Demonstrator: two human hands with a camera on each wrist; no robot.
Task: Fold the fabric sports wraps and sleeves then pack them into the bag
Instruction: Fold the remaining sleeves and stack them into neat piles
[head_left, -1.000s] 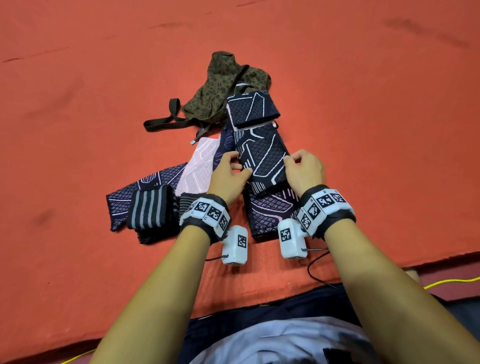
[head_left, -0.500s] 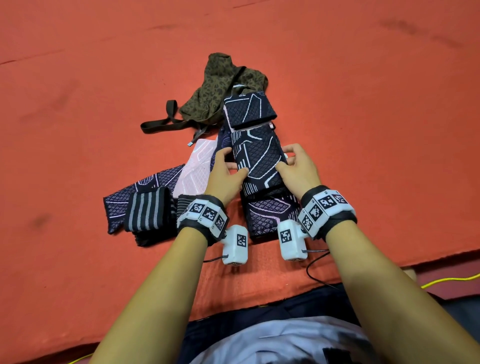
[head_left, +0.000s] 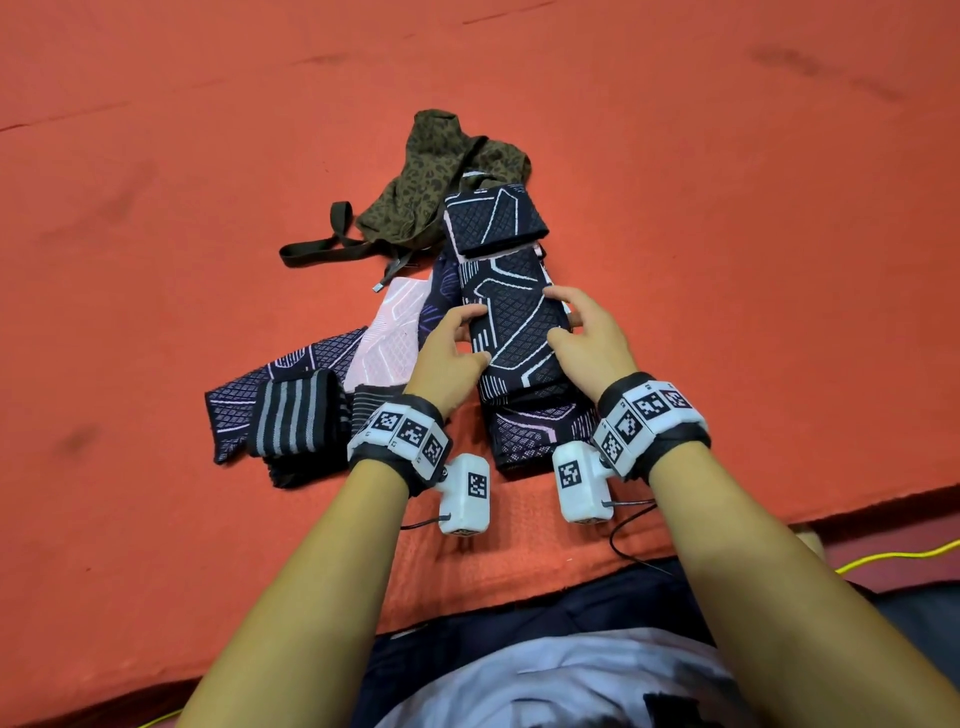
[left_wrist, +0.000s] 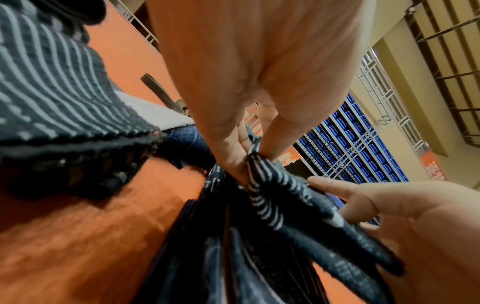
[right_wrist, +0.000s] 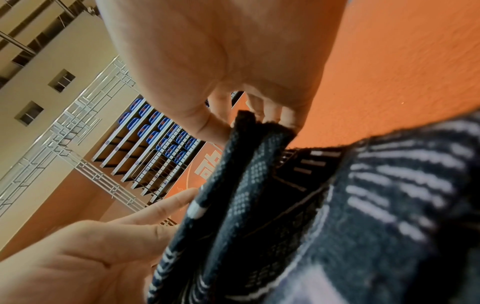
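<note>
A dark folded sleeve with white line pattern (head_left: 514, 322) lies lengthwise on top of another dark sleeve (head_left: 535, 431). My left hand (head_left: 457, 343) pinches its left edge and my right hand (head_left: 582, 338) pinches its right edge. The left wrist view shows my left fingers (left_wrist: 233, 148) nipping the sleeve's (left_wrist: 285, 201) edge; the right wrist view shows my right fingers (right_wrist: 259, 109) on the sleeve's (right_wrist: 249, 185) far corner. A second folded dark sleeve (head_left: 493, 223) rests just beyond, against the crumpled camouflage bag (head_left: 441, 176).
A pink sleeve (head_left: 389, 332), a flat dark patterned sleeve (head_left: 234, 410) and a rolled black-and-grey striped wrap (head_left: 296, 415) lie left of my left hand. The bag's strap (head_left: 322, 249) trails left. Everything sits on an orange mat (head_left: 753, 260), whose front edge runs just below my wrists.
Both hands have shifted from the sleeve's near end to its side edges and slid a little forward along them. The other pieces have not moved.
</note>
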